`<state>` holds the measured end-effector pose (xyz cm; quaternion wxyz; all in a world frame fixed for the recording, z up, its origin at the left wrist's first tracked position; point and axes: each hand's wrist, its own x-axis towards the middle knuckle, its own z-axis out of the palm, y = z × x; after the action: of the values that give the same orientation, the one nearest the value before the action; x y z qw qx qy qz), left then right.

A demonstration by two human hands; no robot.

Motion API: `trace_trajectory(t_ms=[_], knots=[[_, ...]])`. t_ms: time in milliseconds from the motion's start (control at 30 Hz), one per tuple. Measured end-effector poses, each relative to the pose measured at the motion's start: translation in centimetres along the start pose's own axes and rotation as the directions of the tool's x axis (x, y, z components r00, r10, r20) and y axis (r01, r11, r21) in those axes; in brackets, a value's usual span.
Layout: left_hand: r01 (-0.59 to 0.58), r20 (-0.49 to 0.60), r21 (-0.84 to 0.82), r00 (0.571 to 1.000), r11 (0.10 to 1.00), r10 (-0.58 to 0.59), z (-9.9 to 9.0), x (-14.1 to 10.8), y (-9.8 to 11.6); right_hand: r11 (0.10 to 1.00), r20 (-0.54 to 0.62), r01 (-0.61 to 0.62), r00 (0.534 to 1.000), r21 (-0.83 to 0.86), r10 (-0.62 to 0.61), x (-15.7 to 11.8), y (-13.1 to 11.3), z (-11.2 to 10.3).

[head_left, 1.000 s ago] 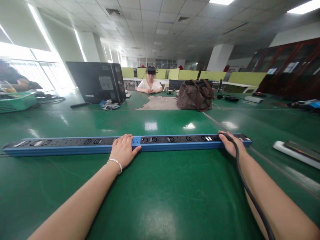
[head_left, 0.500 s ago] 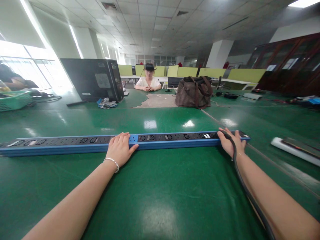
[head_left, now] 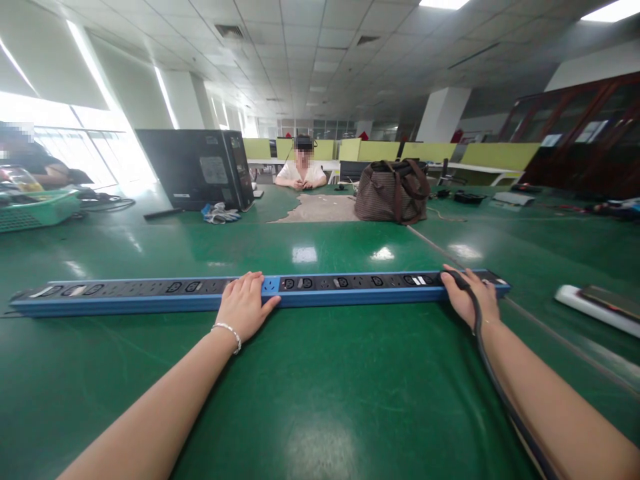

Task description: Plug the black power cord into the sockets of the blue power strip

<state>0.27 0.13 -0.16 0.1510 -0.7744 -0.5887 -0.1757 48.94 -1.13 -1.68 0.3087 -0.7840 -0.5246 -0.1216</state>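
Note:
A long blue power strip (head_left: 330, 297) with a black top and several sockets lies across the green table in front of me. My left hand (head_left: 245, 301) grips it near the middle, fingers over the top and thumb along the near side, beside a blue socket. At the right end my right hand (head_left: 470, 298) is wrapped over the strip, partly hiding it. A thick black cable (head_left: 487, 353) runs from beside my right thumb, back along my forearm and out at the bottom.
A white bar-shaped object (head_left: 595, 307) with a dark piece lies at right. Beyond stand a black computer case (head_left: 185, 167), gloves (head_left: 220, 213), a brown bag (head_left: 383, 193) and a green basket (head_left: 40, 212). One person (head_left: 301, 170) sits opposite, another (head_left: 40, 163) at far left.
My view has tipped up a little, so everything appears slightly lower and further right. Both hands keep their places on the power strip.

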Motion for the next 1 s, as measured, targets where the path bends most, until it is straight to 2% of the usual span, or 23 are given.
trace_trajectory(t_ms=[267,400,567,867,1000], knots=[[-0.002,0.007,0.003,1.000,1.000,0.002,-0.1,0.0,0.1,0.997,-0.050,0.009,0.999,0.083,-0.005,-0.1,-0.3,0.0],[-0.003,-0.001,-0.004,1.000,1.000,0.003,-0.2,0.0,0.1,0.987,-0.071,0.040,0.997,0.156,-0.030,0.1,0.2,0.3],[-0.009,-0.012,0.012,1.000,1.000,0.009,-0.1,0.0,0.1,0.984,-0.087,0.050,0.996,0.171,-0.036,0.3,0.7,0.5],[-0.016,-0.005,0.014,1.000,1.000,0.017,-0.1,0.0,0.0,0.995,-0.021,-0.011,1.000,0.096,0.013,0.0,-0.5,-1.0],[-0.011,0.000,0.010,1.000,1.000,0.011,-0.2,0.0,0.0,0.990,0.045,-0.110,0.993,0.093,0.106,0.1,-0.9,-1.5]])
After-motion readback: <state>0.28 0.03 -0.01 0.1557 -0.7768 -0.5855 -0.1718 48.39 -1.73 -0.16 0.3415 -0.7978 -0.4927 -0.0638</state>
